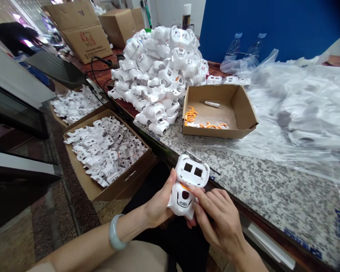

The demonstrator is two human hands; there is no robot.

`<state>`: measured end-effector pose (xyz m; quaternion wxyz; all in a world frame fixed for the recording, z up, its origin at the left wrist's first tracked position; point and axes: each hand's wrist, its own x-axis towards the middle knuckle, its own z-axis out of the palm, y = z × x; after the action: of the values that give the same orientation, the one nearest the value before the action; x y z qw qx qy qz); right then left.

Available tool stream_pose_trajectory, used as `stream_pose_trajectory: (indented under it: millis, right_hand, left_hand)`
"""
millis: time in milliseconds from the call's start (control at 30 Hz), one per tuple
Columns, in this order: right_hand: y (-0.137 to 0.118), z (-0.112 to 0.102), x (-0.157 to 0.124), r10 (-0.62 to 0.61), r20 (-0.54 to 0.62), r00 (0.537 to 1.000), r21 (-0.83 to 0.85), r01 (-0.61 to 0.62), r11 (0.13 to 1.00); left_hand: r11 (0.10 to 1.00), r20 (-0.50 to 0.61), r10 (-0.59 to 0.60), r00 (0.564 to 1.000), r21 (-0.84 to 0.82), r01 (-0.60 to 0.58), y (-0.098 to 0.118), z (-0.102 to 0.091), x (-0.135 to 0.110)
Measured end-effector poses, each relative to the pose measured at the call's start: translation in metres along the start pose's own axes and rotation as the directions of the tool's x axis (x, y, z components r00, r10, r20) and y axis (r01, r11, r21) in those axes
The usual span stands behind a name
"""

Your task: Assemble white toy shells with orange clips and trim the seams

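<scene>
A white plastic shell point(192, 172) shaped like a small robot body is held up over the lap, its two square openings and a "-001" marking facing me. My left hand point(160, 204) is wrapped round its left side and underside. At its narrow neck shows a strip of an orange plastic piece point(184, 186), partly hidden by fingers. My right hand point(218, 215) is closed on the shell's right side, its index fingertip pressed at the neck beside the orange strip and its thumb lower down. A thin metal tool point(193, 155) lies on the counter edge behind the shell.
A shallow cardboard box point(238, 111) holds orange clips point(190, 115) and a white pen-like tool point(212, 104). Behind it rises a heap of white shells point(158, 64). At the left stands a carton point(85, 185) full of shells. Plastic sheeting point(300, 105) covers the right of the speckled counter point(260, 189).
</scene>
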<state>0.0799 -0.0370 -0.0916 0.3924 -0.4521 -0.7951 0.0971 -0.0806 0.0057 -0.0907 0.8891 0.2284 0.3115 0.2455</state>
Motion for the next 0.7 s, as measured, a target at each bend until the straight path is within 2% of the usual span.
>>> stream_pose_trajectory:
  millis: [133, 300, 533, 700]
  right_hand:
    - [0.0, -0.008, -0.004, 0.031, -0.077, 0.997, 0.053, -0.027, 0.998]
    - [-0.005, -0.005, -0.003, -0.036, -0.033, 0.999, 0.028, 0.037, 0.999]
    - [-0.01, 0.002, -0.002, -0.098, 0.005, 0.995, -0.136, 0.098, 0.986]
    - [-0.011, 0.007, -0.001, -0.11, 0.008, 0.994, -0.21, 0.109, 0.972]
  left_hand:
    - [1.0, 0.065, -0.004, 0.998, -0.025, 0.006, 0.004, 0.0, 0.0]
    - [0.999, 0.051, -0.011, 0.999, 0.052, 0.009, 0.004, 0.002, -0.004]
    - [0.986, -0.015, 0.051, 0.999, 0.162, -0.048, -0.001, 0.002, -0.015]
    - [0.981, -0.006, 0.11, 0.994, 0.164, -0.107, 0.001, -0.004, -0.02]
